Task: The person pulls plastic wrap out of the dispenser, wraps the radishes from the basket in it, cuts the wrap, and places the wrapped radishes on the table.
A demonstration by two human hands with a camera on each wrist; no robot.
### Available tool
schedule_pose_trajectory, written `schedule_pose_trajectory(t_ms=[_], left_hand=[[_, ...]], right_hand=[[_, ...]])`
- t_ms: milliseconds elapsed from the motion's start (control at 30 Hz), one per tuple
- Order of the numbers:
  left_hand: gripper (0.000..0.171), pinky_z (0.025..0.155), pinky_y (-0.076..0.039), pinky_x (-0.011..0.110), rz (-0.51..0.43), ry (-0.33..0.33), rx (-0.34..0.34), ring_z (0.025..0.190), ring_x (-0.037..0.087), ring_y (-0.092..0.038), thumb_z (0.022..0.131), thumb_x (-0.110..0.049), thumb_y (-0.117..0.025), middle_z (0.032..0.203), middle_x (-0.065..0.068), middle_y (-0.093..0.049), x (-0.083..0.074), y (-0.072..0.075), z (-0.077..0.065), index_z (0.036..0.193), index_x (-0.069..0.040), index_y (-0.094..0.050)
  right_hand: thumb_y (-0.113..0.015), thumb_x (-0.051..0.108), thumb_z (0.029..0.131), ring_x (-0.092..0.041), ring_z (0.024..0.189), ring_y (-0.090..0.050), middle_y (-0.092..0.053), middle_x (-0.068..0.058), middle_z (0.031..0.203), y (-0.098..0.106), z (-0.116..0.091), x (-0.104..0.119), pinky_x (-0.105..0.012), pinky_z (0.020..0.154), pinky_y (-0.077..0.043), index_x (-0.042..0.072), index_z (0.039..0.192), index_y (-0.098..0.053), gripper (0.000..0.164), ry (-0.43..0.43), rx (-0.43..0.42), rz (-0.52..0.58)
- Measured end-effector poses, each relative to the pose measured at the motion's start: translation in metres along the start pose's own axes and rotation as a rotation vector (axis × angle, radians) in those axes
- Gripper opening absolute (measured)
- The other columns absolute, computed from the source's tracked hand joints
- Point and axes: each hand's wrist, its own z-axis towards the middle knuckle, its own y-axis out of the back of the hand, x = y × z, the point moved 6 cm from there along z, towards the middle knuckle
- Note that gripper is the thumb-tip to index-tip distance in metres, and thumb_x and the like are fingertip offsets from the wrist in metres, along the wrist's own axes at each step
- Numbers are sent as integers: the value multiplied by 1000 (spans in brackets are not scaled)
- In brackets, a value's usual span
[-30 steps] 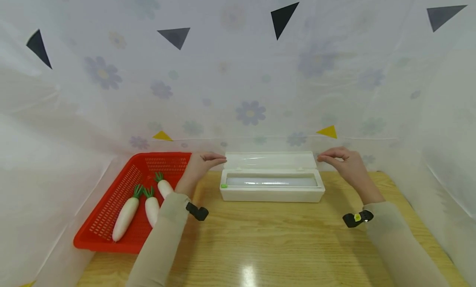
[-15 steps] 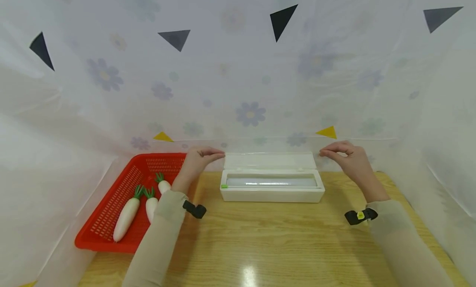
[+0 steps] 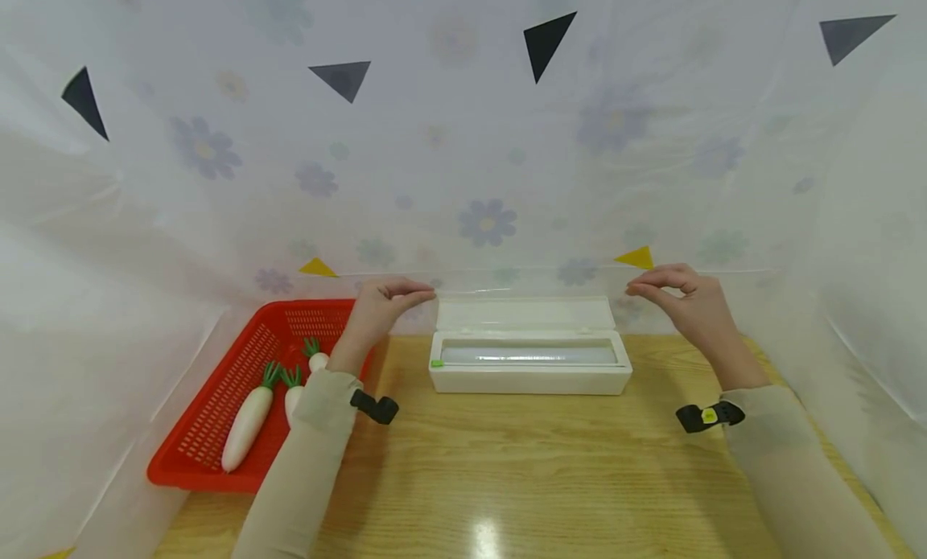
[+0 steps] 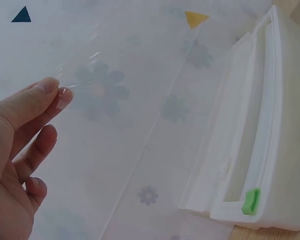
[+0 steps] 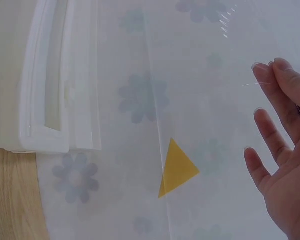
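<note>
A white cling film dispenser (image 3: 532, 380) sits on the table with its lid (image 3: 525, 314) raised at the back and a roll (image 3: 529, 355) inside. A clear sheet of cling film (image 4: 93, 57) shows by its glints and stretches between my hands, above and behind the box. Thumb and forefinger of my left hand (image 3: 378, 310) pinch one corner, up and left of the lid. My right hand (image 3: 691, 308) pinches the opposite corner, up and right of the lid; its other fingers are loosely bent in the right wrist view. A green slider (image 4: 251, 201) sits at the dispenser's left end.
A red plastic basket (image 3: 174, 458) stands at the left, under my left forearm, holding several white radishes (image 3: 248, 430) with green tops. Flower-patterned white sheeting (image 3: 463, 141) hangs close behind the dispenser and down both sides of the wooden table (image 3: 521, 470).
Both hands have risen and drawn slightly apart, the left going up and left, the right up and right. The cling film has lifted with them; the dispenser has stayed put.
</note>
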Motion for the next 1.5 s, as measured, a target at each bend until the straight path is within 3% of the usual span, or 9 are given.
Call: schedule_pose_trajectory(t_ms=[433,567,700,833,933,1033,1267,1500], left_hand=[[28,104,-49,49,-13,-26,2,116,21,-63,94,-37,-79,113,0,-78,-17,5,-5,111,-15,-83],[27,91,-49,42,-16,-37,-7,93,20,-61,93,-37,-80,111,0,-79,-22,5,-8,110,-16,-83],[24,80,-45,38,-24,-53,-13,74,20,-44,93,-37,-80,109,-2,-79,-27,4,-11,109,-19,-84],[23,81,-49,33,-56,-98,-9,79,18,-53,94,-33,-80,110,-1,-79,-33,1,-14,109,-17,-83],[23,89,-53,32,-87,-137,3,99,17,-67,94,-29,-80,111,0,-79,-38,-1,-18,109,-12,-83],[24,94,-54,33,-99,-157,22,109,17,-68,95,-26,-79,111,1,-79,-42,-4,-22,110,-8,-82],[23,84,-50,34,-79,-126,28,91,20,-64,95,-27,-79,107,0,-79,-45,-4,-35,110,-10,-82],[21,69,-40,31,-22,-122,15,69,19,-47,94,-26,-80,101,-3,-80,-44,0,-48,108,-11,-83]], right_hand=[[-74,13,98,2,107,-55,-66,22,106,10,2,8,-15,91,-39,2,107,-80,16,-13,-27,18],[-75,13,98,2,108,-56,-66,23,106,13,2,12,-14,92,-39,2,107,-80,15,-10,-34,13],[-75,13,97,3,109,-55,-66,23,108,16,0,13,-14,93,-39,3,107,-80,15,-7,-36,3],[-76,11,97,2,109,-56,-66,23,107,19,-2,14,-14,94,-39,3,106,-80,14,6,-44,-1],[-76,10,96,2,110,-55,-66,23,107,21,-4,15,-13,95,-39,2,106,-80,13,10,-51,6],[-76,8,96,2,111,-55,-67,23,106,23,-6,16,-12,95,-38,0,106,-80,13,16,-55,11],[-73,2,96,0,112,-55,-67,20,108,26,-13,18,-11,97,-37,-2,105,-79,11,50,-45,45],[-74,-7,92,0,110,-56,-67,19,109,27,-27,27,-9,94,-40,-3,101,-79,11,115,-36,62]])
